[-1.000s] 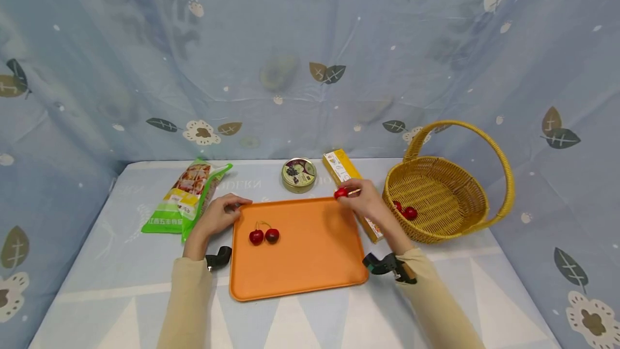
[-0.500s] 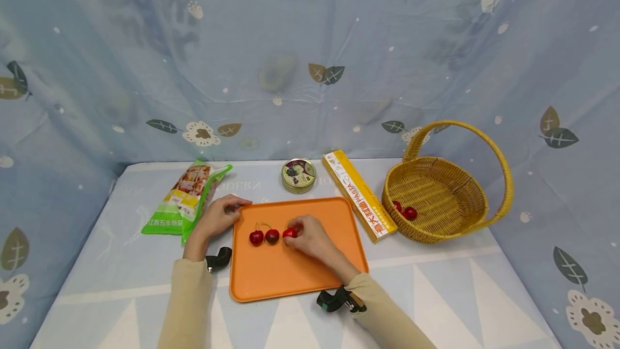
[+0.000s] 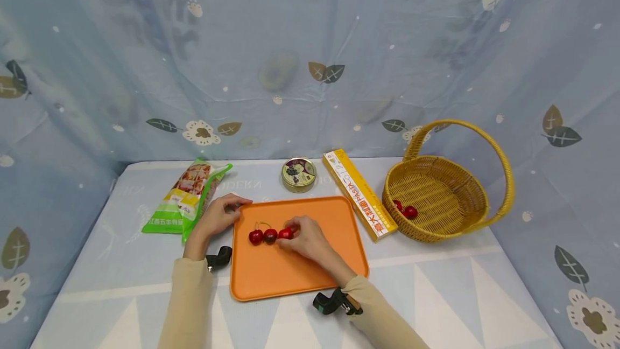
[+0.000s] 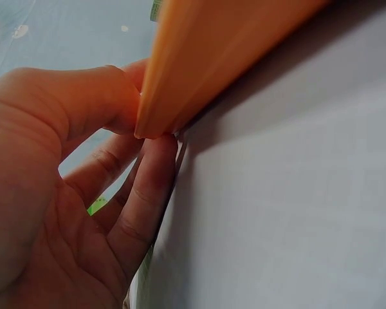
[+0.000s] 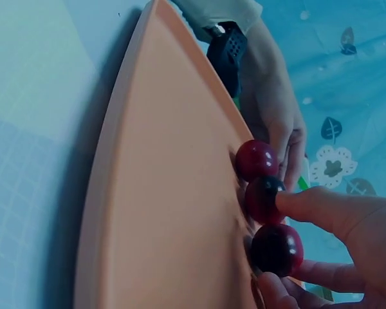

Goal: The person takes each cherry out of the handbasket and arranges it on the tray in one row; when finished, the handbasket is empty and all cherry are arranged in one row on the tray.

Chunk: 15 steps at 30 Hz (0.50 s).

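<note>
Three dark red cherries, a left one (image 3: pixel 255 237), a middle one (image 3: pixel 269 237) and a right one (image 3: pixel 284 234), form a row on the orange tray (image 3: pixel 315 271). My right hand (image 3: pixel 310 239) holds the right cherry, close beside the middle one. In the right wrist view its thumb (image 5: pixel 309 205) overlaps the middle cherry (image 5: pixel 264 198), and fingers curl by the nearest cherry (image 5: pixel 278 250). At the tray's far left corner, my left hand (image 3: pixel 220 217) grips the rim; the left wrist view shows thumb and fingers pinching the tray edge (image 4: pixel 164 96).
A wicker basket (image 3: pixel 445 198) with a tall handle stands at the right, with cherries (image 3: pixel 410 212) inside. Between it and the tray lies a yellow pasta box (image 3: pixel 360 193). Behind the tray sits a round tin (image 3: pixel 298 174); a green food bag (image 3: pixel 186 198) lies at the left.
My right hand has carried a cherry from above the tray's far right corner down to the row, then slid slightly left against the middle cherry. The left hand has stayed put.
</note>
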Each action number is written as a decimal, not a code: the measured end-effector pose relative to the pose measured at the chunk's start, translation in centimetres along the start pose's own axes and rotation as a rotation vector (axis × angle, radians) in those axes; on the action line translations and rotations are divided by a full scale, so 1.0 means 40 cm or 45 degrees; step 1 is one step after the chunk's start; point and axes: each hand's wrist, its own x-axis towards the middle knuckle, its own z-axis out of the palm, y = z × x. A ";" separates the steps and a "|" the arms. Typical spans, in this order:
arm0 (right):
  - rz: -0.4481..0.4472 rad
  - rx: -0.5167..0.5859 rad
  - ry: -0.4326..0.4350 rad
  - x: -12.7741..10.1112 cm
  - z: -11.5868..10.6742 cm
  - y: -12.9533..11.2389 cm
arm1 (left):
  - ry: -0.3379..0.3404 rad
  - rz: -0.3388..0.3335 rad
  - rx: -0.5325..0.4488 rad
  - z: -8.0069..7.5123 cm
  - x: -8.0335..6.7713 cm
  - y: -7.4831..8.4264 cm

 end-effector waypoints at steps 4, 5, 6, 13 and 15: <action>0.024 -0.019 -0.010 -0.009 -0.011 0.000 | 0.005 -0.005 0.005 0.000 0.001 0.002; 0.024 -0.026 -0.016 -0.011 -0.016 -0.001 | 0.004 -0.008 0.006 0.000 0.001 0.003; 0.022 -0.036 -0.022 -0.013 -0.021 -0.001 | 0.004 -0.010 0.006 0.000 0.001 0.004; -0.046 -0.057 -0.091 -0.018 -0.122 0.017 | 0.003 0.002 0.017 0.000 0.000 0.006; -0.098 -0.063 -0.119 -0.023 -0.173 0.035 | 0.000 0.001 0.019 -0.001 -0.003 0.005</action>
